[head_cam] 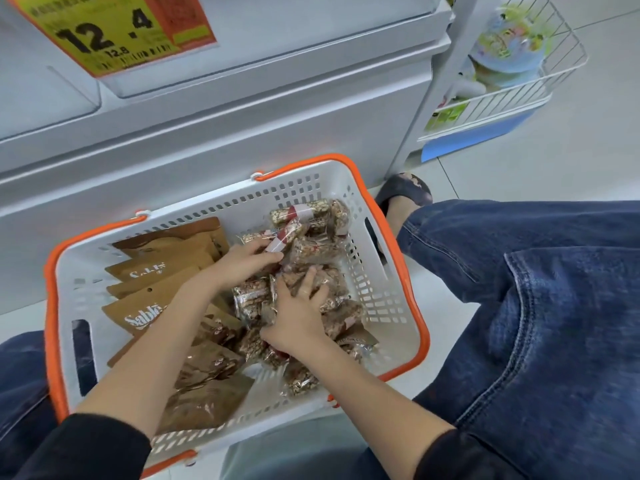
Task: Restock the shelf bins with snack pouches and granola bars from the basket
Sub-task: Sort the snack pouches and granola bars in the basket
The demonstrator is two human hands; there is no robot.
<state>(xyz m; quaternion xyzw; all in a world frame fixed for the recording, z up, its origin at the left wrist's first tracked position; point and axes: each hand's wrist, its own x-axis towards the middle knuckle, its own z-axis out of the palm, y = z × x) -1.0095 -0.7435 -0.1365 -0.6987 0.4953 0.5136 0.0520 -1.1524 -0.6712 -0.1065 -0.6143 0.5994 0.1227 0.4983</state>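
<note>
A white basket (388,299) with orange handles stands on the floor between my knees. Brown snack pouches (152,271) lie stacked along its left side. Clear-wrapped granola bars (311,220) are heaped on its right side. My left hand (242,261) reaches over the pouches and its fingers curl round granola bars at the heap's upper edge. Lower in the heap, my right hand (298,313) has its fingers spread and curled over a bundle of granola bars (332,285). The shelf bins are not in view.
A grey shelf base (242,109) rises right behind the basket, with a yellow and orange price tag (114,32) at the top left. A white wire rack (512,81) with colourful goods hangs at the upper right. My jeans-clad legs and a dark shoe (401,192) flank the basket.
</note>
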